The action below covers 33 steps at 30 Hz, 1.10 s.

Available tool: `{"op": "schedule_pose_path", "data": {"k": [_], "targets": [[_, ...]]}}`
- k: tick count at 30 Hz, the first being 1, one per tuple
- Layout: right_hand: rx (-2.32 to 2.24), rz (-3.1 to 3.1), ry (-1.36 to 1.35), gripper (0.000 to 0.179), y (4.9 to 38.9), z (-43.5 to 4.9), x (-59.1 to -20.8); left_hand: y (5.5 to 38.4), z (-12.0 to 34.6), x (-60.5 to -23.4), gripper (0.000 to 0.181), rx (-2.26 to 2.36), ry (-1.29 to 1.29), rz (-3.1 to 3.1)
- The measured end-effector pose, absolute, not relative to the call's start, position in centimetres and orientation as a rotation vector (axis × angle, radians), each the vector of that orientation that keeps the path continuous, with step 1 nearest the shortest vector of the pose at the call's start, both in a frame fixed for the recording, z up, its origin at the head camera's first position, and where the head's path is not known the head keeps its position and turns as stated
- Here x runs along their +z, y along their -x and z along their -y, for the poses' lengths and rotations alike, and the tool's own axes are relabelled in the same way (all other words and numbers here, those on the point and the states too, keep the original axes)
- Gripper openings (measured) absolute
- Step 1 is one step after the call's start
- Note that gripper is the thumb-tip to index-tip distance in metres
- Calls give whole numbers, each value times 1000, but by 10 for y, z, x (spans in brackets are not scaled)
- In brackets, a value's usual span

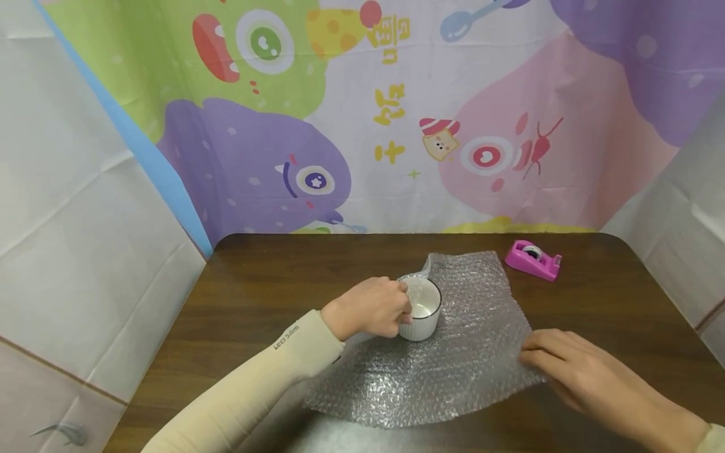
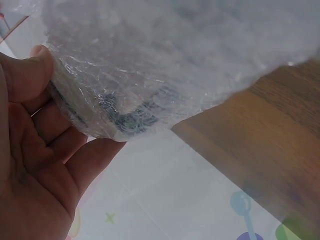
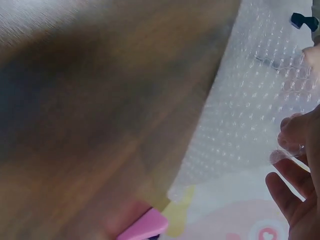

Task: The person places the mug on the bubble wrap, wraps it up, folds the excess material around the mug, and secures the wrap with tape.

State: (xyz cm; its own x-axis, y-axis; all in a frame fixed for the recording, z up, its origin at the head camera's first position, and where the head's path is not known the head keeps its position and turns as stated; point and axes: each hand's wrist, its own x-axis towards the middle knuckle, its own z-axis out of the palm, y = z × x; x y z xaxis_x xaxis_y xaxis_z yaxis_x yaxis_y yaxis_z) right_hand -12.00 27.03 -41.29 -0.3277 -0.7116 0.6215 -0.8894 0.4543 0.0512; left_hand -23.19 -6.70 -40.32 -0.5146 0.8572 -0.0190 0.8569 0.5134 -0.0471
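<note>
A white ribbed cup (image 1: pixel 420 328) with a dark rim stands upright on a sheet of bubble wrap (image 1: pixel 476 352). My left hand (image 1: pixel 376 307) grips the cup's left side at the rim, fingers curled over the edge. In the left wrist view, bubble wrap (image 2: pixel 165 55) covers the cup's side beside that hand (image 2: pixel 45 165), and a dark pattern shows through it. My right hand (image 1: pixel 583 371) pinches the sheet's right edge, which is raised off the table. The right wrist view has its thumb and fingers (image 3: pixel 295 132) at the wrap.
A pink tape dispenser (image 1: pixel 533 260) sits at the back right of the brown wooden table (image 1: pixel 243 283), beyond the wrap. Behind the table's far edge hangs a cartoon-printed curtain (image 1: pixel 391 189). Pale walls (image 1: pixel 85 189) flank both sides.
</note>
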Motion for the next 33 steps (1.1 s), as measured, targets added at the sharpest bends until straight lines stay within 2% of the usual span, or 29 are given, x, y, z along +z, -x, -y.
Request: {"op": "schedule_pose_path", "data": {"k": [20,33], "targets": [[410,1992,-1371,39,157,-231,-368,232,67,-403,43,84,1562,2722],[369,1989,-1319,37,173,-212,-360,230,68,-401,40,87,1555,2726]]}}
